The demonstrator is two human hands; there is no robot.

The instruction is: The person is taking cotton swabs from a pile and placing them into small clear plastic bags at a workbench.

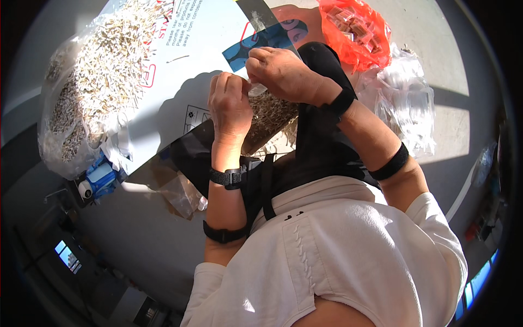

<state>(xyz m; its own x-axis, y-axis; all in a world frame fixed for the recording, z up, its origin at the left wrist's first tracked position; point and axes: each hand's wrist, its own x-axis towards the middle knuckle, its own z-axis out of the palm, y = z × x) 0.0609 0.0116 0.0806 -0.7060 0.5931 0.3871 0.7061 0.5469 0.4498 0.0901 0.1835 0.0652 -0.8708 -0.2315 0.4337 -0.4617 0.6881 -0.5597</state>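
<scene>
My left hand (231, 103) and my right hand (283, 75) are close together in front of my lap, both with fingers closed in a pinch. Between them is a small piece of clear plastic (257, 89), which looks like a little bag; its contents cannot be made out. Just below it, an open box (272, 113) holds many small thin pieces. On the left of the white board, a large clear plastic bag (109, 76) lies open, heaped with small pale and dark pieces, some spilling onto the board.
The white printed board (201, 32) slants ahead of me, with one loose thin piece (177, 58) on it. A red plastic bag (357, 32) of small packets stands at the far right, near a pile of clear plastic bags (406, 98). A blue-and-white object (101, 177) sits below the board's left corner.
</scene>
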